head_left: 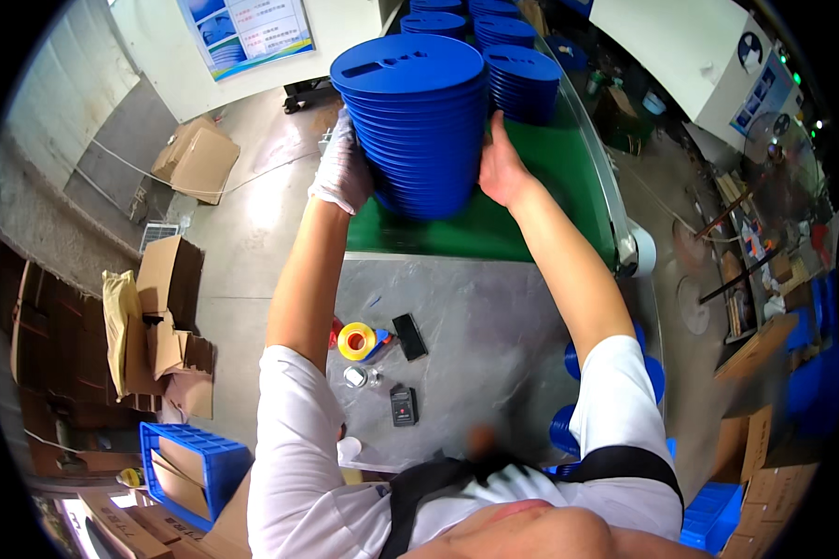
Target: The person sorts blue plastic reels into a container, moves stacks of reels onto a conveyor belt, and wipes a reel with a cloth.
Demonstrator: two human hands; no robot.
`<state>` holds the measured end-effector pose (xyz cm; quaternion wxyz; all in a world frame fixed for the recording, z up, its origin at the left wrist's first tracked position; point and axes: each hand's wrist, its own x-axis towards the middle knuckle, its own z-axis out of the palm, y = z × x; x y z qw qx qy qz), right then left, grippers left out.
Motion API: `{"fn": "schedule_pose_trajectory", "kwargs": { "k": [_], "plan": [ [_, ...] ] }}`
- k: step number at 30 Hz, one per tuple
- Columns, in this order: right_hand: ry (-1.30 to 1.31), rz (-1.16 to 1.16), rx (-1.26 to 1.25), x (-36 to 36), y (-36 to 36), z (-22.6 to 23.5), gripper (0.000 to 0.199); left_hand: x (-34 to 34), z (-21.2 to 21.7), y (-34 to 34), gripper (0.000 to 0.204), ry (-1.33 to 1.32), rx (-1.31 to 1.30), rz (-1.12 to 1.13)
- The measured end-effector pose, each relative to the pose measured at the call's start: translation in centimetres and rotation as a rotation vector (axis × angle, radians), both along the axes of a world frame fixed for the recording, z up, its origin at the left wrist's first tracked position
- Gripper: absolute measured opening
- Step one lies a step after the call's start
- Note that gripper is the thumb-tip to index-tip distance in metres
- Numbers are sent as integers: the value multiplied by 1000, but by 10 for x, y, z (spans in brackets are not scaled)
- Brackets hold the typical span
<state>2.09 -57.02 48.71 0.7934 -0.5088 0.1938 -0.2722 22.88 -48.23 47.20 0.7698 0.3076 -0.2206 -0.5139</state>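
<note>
Both my arms reach forward to a tall stack of blue round plastic discs (419,130) at the near end of a green conveyor belt (569,205). The top disc has a slot and small cut-outs. My left hand (343,172), in a white glove, presses on the stack's left side. Bare, my right hand (505,168) grips the right side, with some fingers hidden by the discs. Whether the stack rests on the belt or is lifted cannot be told. Just beyond stands another blue disc stack (524,86).
Nearer me, a grey table (494,326) carries a yellow tape roll (356,341), a black phone (408,336) and a small black device (403,407). A blue crate (196,466) and cardboard boxes (200,158) stand left. More blue discs (563,429) lie by my right arm.
</note>
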Motion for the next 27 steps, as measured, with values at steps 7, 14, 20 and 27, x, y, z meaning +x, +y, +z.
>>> {"fn": "schedule_pose_trajectory", "kwargs": {
  "k": [7, 14, 20, 27],
  "plan": [
    [-211, -139, 168, -36, 31, 5, 74, -45, -7, 25, 57, -16, -159, -215],
    [-112, -139, 93, -145, 83, -10, 76, -154, 6, 105, 59, -224, -98, -236],
    [-163, -254, 203, -270, 135, -37, 67, -259, -33, 147, 73, -180, 20, -315],
    [-124, -432, 162, -405, 200, -128, 61, -370, -136, 163, 54, -113, 126, -547]
  ]
}}
